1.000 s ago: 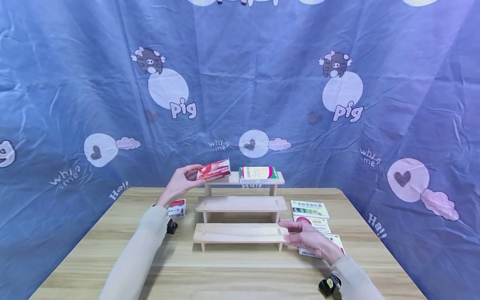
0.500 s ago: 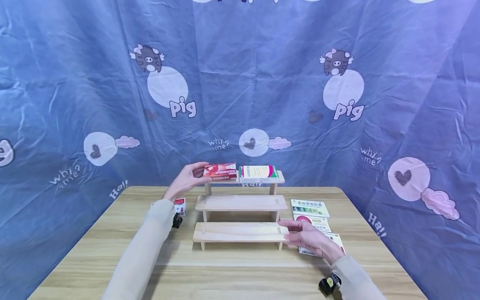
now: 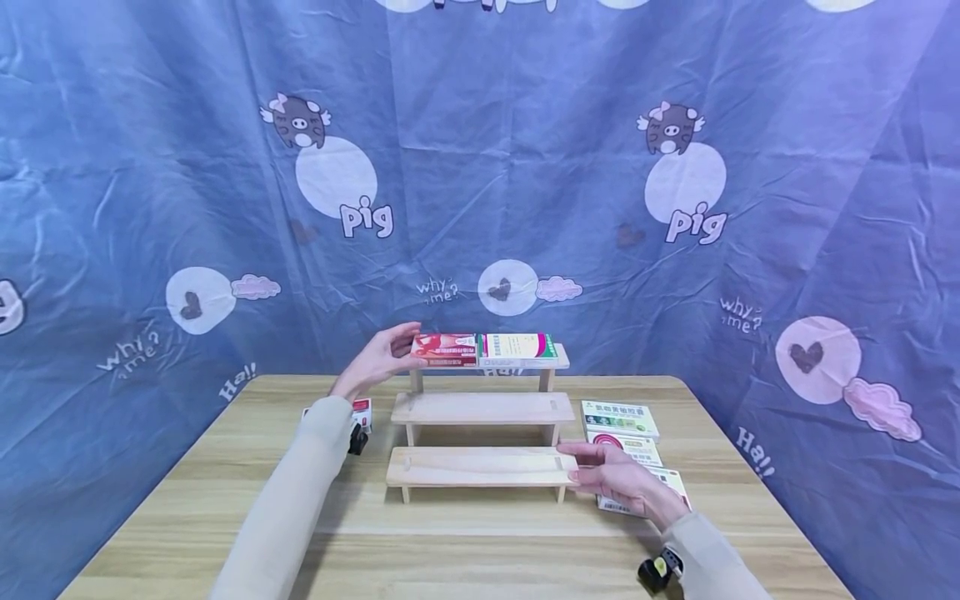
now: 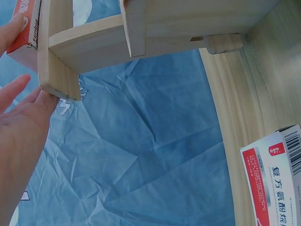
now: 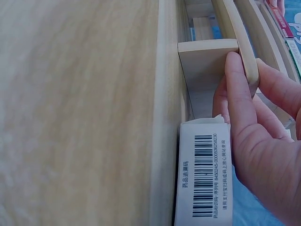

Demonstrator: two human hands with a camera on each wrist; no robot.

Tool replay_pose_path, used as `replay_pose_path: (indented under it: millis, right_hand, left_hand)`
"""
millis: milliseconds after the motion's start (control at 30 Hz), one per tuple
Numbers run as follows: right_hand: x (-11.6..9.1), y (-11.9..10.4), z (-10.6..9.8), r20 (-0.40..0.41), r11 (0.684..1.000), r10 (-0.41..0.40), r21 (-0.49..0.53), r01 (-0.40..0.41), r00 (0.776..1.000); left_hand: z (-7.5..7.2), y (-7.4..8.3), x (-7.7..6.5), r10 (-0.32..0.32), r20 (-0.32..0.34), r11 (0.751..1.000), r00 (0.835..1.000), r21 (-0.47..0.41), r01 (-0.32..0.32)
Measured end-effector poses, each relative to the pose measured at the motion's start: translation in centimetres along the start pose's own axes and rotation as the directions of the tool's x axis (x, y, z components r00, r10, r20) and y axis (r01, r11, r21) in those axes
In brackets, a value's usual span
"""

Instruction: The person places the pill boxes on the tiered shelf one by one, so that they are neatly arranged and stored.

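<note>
A three-tier wooden display stand (image 3: 480, 408) stands on the table. On its top tier a red medicine box (image 3: 446, 348) lies flat, right beside a green-and-white medicine box (image 3: 517, 348). My left hand (image 3: 378, 360) holds the red box at its left end, thumb at the front and fingers behind; in the left wrist view other fingers of that hand touch the tier's end (image 4: 61, 89). With thumb and fingers my right hand (image 3: 618, 479) pinches the right end of the bottom tier (image 3: 480, 465), also seen in the right wrist view.
Several medicine boxes (image 3: 618, 418) lie in a row right of the stand, the nearest partly behind my right hand. A red-and-white medicine box (image 4: 277, 179) lies on the table to the left, mostly hidden by my left arm from above. A blue printed curtain (image 3: 480, 167) hangs behind.
My left hand has moved right, lowering the tilted red medicine box flat onto the top tier against the green-and-white one. The right hand keeps its grip on the bottom tier.
</note>
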State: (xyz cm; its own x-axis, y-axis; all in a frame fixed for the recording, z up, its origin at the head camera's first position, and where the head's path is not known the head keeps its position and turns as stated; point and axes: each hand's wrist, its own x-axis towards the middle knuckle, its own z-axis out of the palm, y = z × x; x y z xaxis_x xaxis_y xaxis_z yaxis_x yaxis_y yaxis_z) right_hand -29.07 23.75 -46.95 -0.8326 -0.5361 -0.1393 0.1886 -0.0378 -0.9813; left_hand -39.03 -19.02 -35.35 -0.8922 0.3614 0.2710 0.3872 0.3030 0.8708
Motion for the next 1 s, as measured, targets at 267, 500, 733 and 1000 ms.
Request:
replay_pose_path:
  millis: [267, 500, 733, 1000]
  right_hand:
    - [0.11, 0.10, -0.09, 0.002, 1.000, -0.009, 0.012, 0.009, 1.000]
    - [0.07, 0.01, -0.07, -0.009, 1.000, 0.000, 0.014, 0.001, 1.000]
    - [0.00, -0.04, -0.03, -0.001, 1.000, -0.001, 0.005, 0.001, 1.000]
    - [-0.01, -0.04, 0.03, -0.018, 1.000, 0.008, 0.003, -0.008, 1.000]
  left_hand:
    - [0.12, -0.04, 0.23, 0.009, 0.009, 1.000, 1.000, -0.010, -0.009]
    - [0.13, -0.16, 0.42, -0.008, 0.020, 1.000, 1.000, 0.001, 0.008]
    - [0.06, -0.11, 0.42, -0.020, 0.026, 1.000, 0.999, 0.010, 0.020]
    - [0.07, -0.37, 0.49, -0.005, 0.023, 0.999, 1.000, 0.040, 0.004]
